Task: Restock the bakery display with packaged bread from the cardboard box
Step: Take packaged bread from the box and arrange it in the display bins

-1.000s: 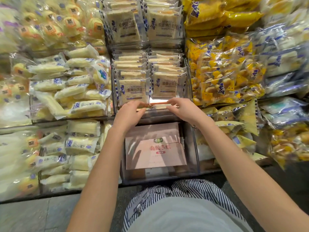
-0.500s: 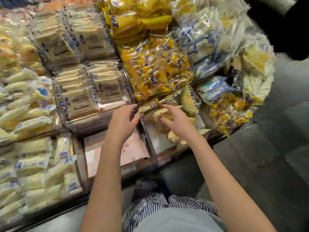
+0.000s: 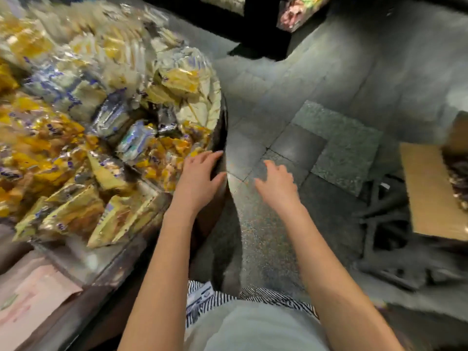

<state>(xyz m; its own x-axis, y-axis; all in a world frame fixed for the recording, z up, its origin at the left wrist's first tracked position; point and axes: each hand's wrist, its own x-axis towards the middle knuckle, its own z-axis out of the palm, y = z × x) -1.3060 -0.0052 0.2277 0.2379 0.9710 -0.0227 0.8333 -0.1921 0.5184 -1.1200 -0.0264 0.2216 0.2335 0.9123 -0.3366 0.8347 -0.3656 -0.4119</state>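
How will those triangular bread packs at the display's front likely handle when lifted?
The triangular bread packs look soft, so probably light and squashable. Their glossy film likely feels slippery. They lean loosely, so neighbours may slide.

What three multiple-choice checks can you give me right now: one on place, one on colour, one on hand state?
1. The cardboard box sits: A) at the view's right edge B) upper left C) between the arms.
2. The floor is: A) red B) grey C) white.
3. The right hand is: A) gripping a packet B) gripping a flap C) open, empty.
Answers: A, the right edge crops it; B, grey tiles throughout; C, fingers spread, nothing held.
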